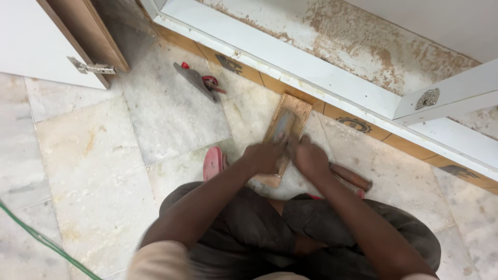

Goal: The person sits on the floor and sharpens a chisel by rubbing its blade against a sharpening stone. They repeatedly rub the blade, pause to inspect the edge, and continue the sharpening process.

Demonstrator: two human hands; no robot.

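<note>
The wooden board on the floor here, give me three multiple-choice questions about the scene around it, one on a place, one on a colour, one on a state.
1. Where does the hand plane lie?
A. on the marble floor, beyond and left of the wooden board
B. inside the cabinet
C. on the person's lap

2. What colour is the cord at lower left?
A. red
B. green
C. black

3. How are the left hand and right hand placed?
A. both raised in the air
B. one on the cabinet door
C. both down on the board

Answers: A, it rests on the tiles near the open door; B, a green line crosses the floor; C, both hands press on the board.
</note>
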